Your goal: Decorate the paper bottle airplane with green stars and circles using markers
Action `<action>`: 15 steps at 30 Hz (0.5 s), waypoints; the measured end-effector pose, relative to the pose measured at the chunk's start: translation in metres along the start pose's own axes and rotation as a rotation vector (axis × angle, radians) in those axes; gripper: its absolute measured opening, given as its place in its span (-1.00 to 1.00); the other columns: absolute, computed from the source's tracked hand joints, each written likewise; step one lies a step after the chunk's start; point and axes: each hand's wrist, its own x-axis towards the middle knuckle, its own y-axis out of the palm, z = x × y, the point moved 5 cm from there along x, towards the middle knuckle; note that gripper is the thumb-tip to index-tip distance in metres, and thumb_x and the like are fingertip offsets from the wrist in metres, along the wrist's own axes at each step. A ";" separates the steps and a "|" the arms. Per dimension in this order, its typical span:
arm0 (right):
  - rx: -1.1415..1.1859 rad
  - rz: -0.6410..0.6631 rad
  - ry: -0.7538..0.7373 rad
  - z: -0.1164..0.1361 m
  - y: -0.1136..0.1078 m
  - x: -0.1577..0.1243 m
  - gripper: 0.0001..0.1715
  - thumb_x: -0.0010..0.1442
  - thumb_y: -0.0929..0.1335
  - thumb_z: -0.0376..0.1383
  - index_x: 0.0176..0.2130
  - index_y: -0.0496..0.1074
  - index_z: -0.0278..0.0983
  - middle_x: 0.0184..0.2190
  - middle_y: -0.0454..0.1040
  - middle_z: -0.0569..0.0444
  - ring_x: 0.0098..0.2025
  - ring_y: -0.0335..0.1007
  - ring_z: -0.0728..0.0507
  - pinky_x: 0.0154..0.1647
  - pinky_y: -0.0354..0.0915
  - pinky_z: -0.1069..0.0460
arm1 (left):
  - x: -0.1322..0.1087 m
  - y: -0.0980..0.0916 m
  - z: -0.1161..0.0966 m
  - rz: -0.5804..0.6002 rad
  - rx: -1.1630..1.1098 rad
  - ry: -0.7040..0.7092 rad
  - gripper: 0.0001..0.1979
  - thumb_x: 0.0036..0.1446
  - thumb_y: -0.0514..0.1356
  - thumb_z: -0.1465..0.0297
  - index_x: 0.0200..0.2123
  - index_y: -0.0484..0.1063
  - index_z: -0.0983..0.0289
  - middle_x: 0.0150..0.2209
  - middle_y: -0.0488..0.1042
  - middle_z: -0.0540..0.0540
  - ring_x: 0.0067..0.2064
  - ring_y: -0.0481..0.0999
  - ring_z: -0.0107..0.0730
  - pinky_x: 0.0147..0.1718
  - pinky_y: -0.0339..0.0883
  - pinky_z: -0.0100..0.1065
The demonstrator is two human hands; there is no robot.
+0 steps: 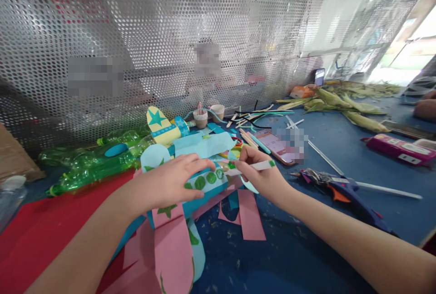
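Note:
A blue paper craft plane [204, 195] lies before me, with pink and light-blue flaps and a pale strip of green dots along its body. My left hand [177, 176] rests over the craft, thumb on the near side and fingers across the top, holding it steady. Between the fingertips of my right hand [254, 169] is a white marker pen [262, 165] with a green end. Its other end points at the last dot on the strip, which is only partly filled with green. Whether the tip touches the paper is hard to see.
Green plastic bottles [98, 164] and red paper [44, 221] lie left. Pink paper scraps [251, 214] are nearby. Rightward are a phone [275, 146], a glue gun [344, 194], glue sticks [388, 189], a purple packet [398, 148] and corn husks [340, 103]. A perforated metal screen [153, 26] stands behind.

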 end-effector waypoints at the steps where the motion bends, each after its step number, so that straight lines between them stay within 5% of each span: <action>1: -0.004 0.006 -0.005 0.001 0.000 0.000 -0.76 0.07 0.30 -0.24 -0.55 0.14 -0.16 -0.66 0.15 0.26 -0.61 0.08 -0.01 -0.55 0.04 0.04 | 0.000 0.000 0.000 0.001 0.000 -0.002 -0.50 0.16 0.16 0.29 0.19 0.26 0.02 0.02 0.33 0.07 0.06 0.36 -0.11 -0.06 0.26 -0.22; 15: -0.015 0.024 0.004 0.001 0.000 0.000 -0.75 0.06 0.30 -0.25 -0.55 0.13 -0.17 -0.66 0.15 0.26 -0.61 0.08 -0.01 -0.53 0.05 0.03 | -0.001 -0.002 -0.002 -0.003 0.023 -0.005 -0.50 0.16 0.15 0.27 0.19 0.27 0.03 0.03 0.35 0.07 0.05 0.37 -0.11 -0.06 0.26 -0.23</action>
